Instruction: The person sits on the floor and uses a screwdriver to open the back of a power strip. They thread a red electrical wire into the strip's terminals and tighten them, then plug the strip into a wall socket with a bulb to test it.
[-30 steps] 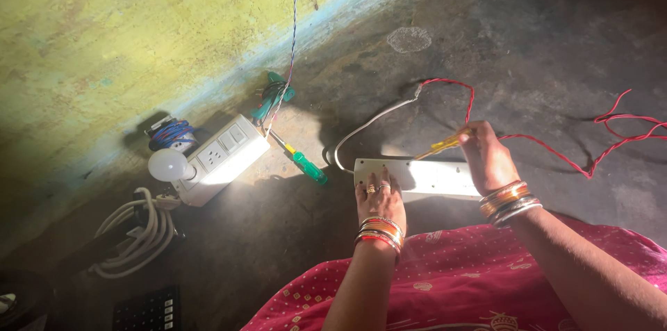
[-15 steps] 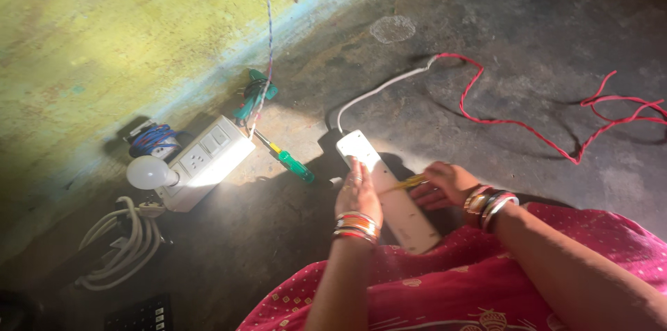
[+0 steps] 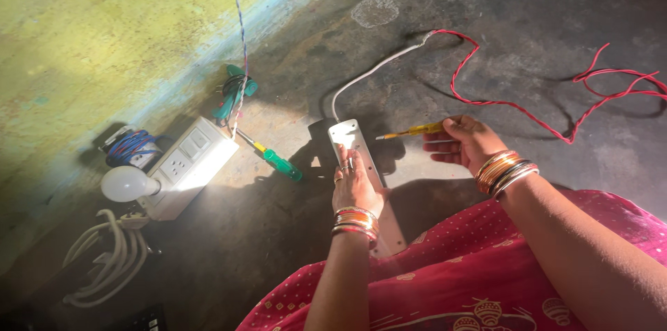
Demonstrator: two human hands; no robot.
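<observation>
Now one white power strip [image 3: 358, 157] under left hand [image 3: 354, 188] fingers, one yellow screwdriver [image 3: 415, 130] pinched in right hand [image 3: 467, 143].

Green screwdriver [image 3: 276, 160] and switch board [image 3: 189, 164] (left side) crowd the floor.
</observation>
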